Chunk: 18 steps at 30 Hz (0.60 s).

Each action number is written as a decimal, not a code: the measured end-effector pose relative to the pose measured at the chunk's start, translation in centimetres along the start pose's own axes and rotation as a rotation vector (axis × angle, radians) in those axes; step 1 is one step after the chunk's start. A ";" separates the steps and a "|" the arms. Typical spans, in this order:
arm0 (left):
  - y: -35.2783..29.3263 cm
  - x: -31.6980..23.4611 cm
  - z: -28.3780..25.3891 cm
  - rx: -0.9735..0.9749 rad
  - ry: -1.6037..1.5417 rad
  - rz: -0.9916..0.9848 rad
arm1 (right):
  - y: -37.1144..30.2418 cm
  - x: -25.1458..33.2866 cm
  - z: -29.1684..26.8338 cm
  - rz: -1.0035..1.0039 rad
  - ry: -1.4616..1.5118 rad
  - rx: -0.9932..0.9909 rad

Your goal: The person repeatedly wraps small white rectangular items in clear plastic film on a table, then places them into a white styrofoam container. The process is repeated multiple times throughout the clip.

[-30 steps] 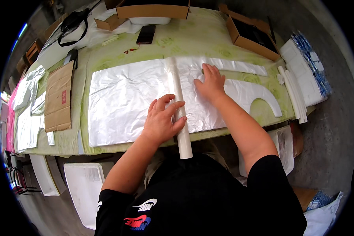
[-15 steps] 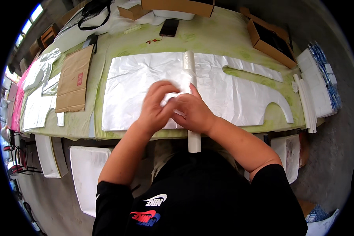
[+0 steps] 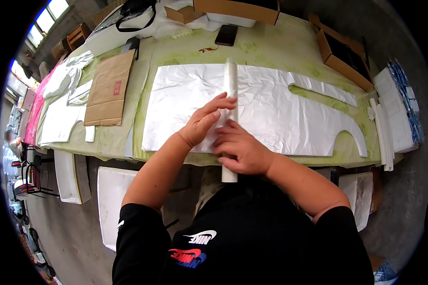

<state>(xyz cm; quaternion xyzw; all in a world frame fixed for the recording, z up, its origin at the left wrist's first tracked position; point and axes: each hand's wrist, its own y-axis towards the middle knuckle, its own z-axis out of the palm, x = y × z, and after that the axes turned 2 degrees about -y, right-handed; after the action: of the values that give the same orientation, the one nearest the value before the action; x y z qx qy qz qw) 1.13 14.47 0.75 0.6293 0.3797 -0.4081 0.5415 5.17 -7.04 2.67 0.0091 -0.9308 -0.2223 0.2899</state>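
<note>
— Spread out on what?
— On a desk [image 3: 271, 50] covered in pale green patterned cloth, above a grey floor [image 3: 76, 232], with windows [image 3: 45, 21] at far left.
— And the white roll [image 3: 230, 78]?
— Laid across the flat white plastic sheet [image 3: 276, 114], jutting past the near edge.
— With the left grip [image 3: 208, 118]?
— Open at the roll, fingers extended rightward.
— With the right grip [image 3: 240, 148]?
— Curled over the roll's nearer part, blurred; can't tell if closed.

Single fisheye cam, head ht., view down & fwd over table [image 3: 188, 50], fairly near; rim prob. warped
</note>
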 end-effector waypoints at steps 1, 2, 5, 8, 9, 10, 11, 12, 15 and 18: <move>-0.1 -0.4 0.0 0.037 0.083 0.005 | 1.4 -0.3 0.5 -0.021 0.089 0.094; -0.2 -0.8 -0.1 0.075 0.165 0.010 | 2.7 0.2 1.3 -0.026 0.150 0.025; -0.7 -1.5 -1.7 0.204 0.521 0.029 | 4.0 1.7 1.2 0.149 0.392 0.094; -2.7 -2.7 -2.1 0.115 0.799 -0.062 | 2.4 2.0 1.5 0.007 0.336 -0.085; -3.4 -3.6 -2.0 0.052 0.962 -0.081 | 1.6 2.2 1.5 -0.078 0.287 -0.191; -4.0 -4.4 -1.8 -0.008 1.123 -0.099 | 0.6 2.6 1.3 -0.039 0.288 -0.209; -4.3 -5.2 -1.6 -0.070 1.284 -0.118 | -0.5 3.1 1.0 0.001 0.289 -0.226; -4.6 -5.9 -1.4 -0.113 1.256 -0.056 | -1.4 3.5 0.8 0.038 0.294 -0.243; -4.1 -7.5 1.0 0.044 1.002 -0.066 | -3.3 4.0 1.3 0.074 0.380 -0.274; -5.8 -7.5 1.1 -0.008 1.048 -0.384 | -4.7 4.0 1.0 0.070 0.377 -0.234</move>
<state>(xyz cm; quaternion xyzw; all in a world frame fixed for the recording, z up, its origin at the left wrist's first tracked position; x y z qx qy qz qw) -7.19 13.87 5.40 0.6654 0.7076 -0.1307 0.1985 0.73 -11.39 2.11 -0.0156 -0.8278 -0.3129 0.4654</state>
